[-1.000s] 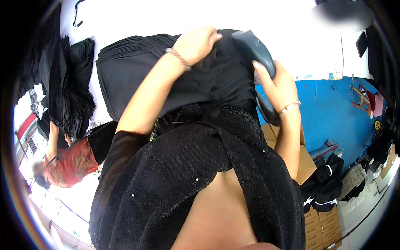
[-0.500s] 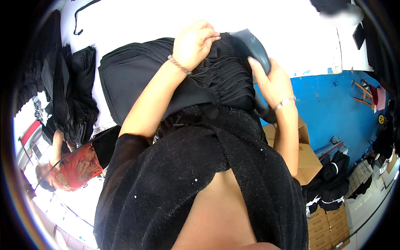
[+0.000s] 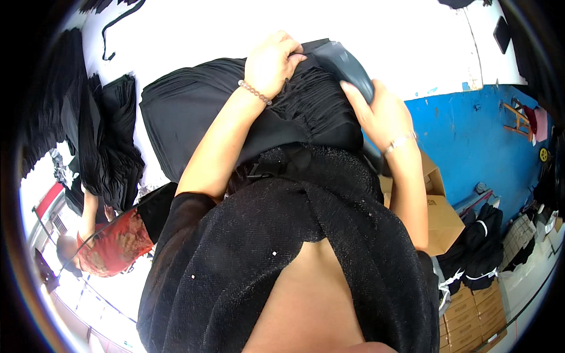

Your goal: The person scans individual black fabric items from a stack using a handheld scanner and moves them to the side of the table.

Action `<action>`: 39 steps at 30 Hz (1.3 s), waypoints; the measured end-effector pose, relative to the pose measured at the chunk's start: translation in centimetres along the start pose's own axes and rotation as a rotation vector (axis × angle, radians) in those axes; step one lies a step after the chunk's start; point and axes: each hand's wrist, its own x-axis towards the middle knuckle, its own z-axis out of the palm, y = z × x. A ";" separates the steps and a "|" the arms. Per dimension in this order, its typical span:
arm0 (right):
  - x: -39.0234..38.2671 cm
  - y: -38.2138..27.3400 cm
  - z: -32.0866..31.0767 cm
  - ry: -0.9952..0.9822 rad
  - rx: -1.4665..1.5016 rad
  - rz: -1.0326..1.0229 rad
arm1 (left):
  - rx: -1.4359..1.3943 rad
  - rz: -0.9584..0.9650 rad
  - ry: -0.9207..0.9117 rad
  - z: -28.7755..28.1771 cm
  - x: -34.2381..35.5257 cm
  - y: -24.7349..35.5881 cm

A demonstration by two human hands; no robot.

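A thick stack of black cloth pieces lies on the white table in front of me, its layers fanned at the edges and gathered into folds on the right. My left hand, with a beaded bracelet at the wrist, pinches the cloth at the stack's far edge. In my right hand is a smooth dark blue-grey tool shaped like a hair clipper. Its lighter head points to the upper left and meets the cloth just right of my left fingertips. Whether the head touches the fabric is hard to tell.
More black cloth hangs over the table's left side, near another person in a red patterned top. A black strap lies at the far left. Open cardboard boxes stand by my right arm, beside the blue floor.
The clipper and my right hand have shifted slightly left, along the cloth edge toward my left fingers. My left hand keeps its pinch. The whole view has tilted a little.
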 end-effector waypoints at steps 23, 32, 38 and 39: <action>1.2 3.2 1.3 0.064 0.220 0.023 | -0.132 -0.036 -0.023 1.3 2.2 -0.1; 2.0 3.6 1.2 0.049 0.264 -0.013 | 0.195 0.330 0.067 -0.1 2.2 0.9; -1.3 4.9 0.5 0.014 0.219 -0.043 | -0.455 -0.147 -0.337 -4.3 -0.9 0.7; -0.5 4.7 0.5 0.016 0.181 -0.030 | -0.478 -0.308 -0.433 -4.3 -0.1 0.5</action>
